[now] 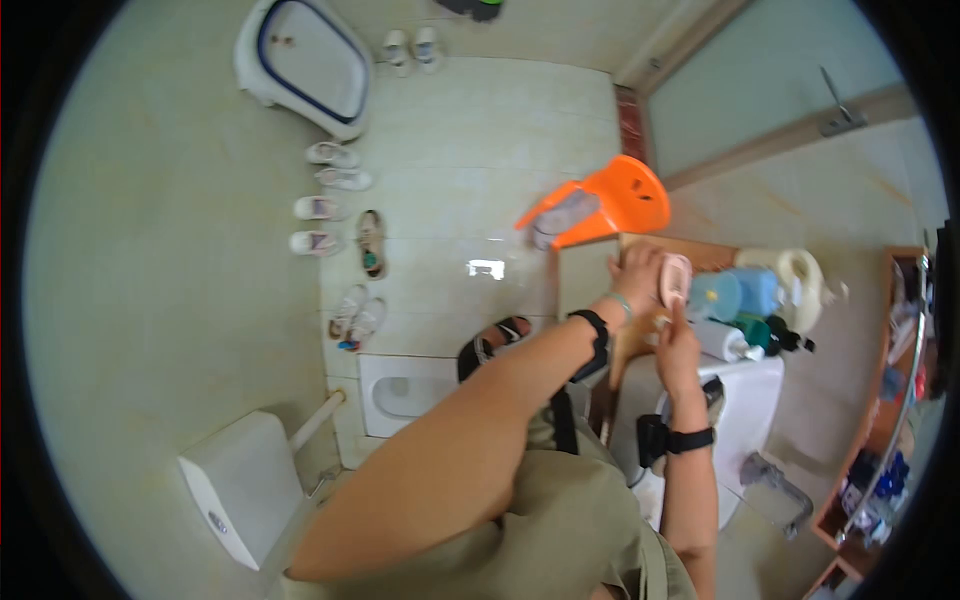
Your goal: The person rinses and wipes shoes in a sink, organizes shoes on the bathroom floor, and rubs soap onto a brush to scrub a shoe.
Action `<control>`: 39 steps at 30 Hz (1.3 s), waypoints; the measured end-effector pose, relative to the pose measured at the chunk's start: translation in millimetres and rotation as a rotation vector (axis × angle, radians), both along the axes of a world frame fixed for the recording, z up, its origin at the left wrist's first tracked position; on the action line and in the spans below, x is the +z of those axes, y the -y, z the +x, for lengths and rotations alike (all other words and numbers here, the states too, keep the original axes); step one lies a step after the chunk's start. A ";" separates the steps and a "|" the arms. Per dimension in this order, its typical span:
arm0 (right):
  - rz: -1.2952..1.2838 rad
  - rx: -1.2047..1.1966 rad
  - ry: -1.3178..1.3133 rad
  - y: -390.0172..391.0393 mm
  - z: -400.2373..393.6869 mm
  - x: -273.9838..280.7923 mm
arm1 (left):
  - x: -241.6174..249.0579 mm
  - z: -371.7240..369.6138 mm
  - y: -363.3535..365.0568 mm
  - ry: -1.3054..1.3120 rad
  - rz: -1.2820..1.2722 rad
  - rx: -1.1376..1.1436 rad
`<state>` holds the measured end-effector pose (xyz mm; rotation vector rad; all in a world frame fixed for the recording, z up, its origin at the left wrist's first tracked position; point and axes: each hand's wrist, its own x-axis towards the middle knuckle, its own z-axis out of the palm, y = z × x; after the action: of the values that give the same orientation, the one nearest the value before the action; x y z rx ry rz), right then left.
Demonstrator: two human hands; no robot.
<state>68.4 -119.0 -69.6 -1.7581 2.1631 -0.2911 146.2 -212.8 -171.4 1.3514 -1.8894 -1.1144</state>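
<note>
At the counter on the right, a small pink oval thing with a raised rim, like a soap dish, stands on edge or tilted. My left hand is at its left side, fingers bent against it and thumb apart. From below, my right hand reaches up with the index finger stretched to its lower end; the other fingers are partly hidden. Close by on the right are a light blue tub, a blue container, a white pump bottle and a dark green bottle.
An orange plastic stool with a grey cloth stands beyond the counter. Several pairs of shoes line the left wall. A squat toilet is set in the floor, with a cistern nearby. A baby bathtub leans at far left.
</note>
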 end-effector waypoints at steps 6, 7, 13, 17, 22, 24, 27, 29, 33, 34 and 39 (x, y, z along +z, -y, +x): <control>-0.055 0.030 0.044 4.3 -5.6 -7.6 | 26.3 38.1 1.1 -0.018 0.099 -0.290; -0.055 0.034 0.046 6.2 -3.2 -6.5 | 23.4 39.1 1.4 0.047 0.018 -0.303; 0.090 0.031 -0.002 6.4 9.0 7.9 | 17.2 29.0 -11.4 0.293 -0.211 -0.249; 0.130 0.042 -0.019 2.2 14.4 5.4 | 10.7 24.6 -14.0 0.295 -0.230 -0.222; 0.164 0.013 -0.032 -4.8 25.4 8.0 | -7.3 13.0 -19.0 0.383 -0.354 -0.133; 0.124 -0.018 -0.056 -4.0 23.1 11.2 | -12.0 9.4 -19.7 0.341 -0.354 -0.095; 0.028 -0.031 -0.060 -0.2 16.5 7.5 | 17.1 28.4 -17.0 0.182 -0.162 -0.176; 0.028 -0.032 -0.050 -1.1 17.5 11.0 | 9.8 25.9 -20.0 0.160 -0.180 -0.128; 0.007 -0.034 -0.019 -6.6 19.2 9.6 | 13.0 24.2 -19.8 0.185 -0.116 -0.163; 0.010 -0.022 -0.017 -7.2 20.0 8.8 | -8.0 9.4 -21.3 0.223 -0.217 -0.078; 0.058 -0.035 -0.025 -1.1 21.8 11.1 | 8.8 21.4 -19.6 0.184 -0.166 -0.106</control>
<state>90.2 -117.8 -58.6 -1.7025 2.1993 -0.2143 167.6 -193.2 -162.6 1.3110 -2.1567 -0.8845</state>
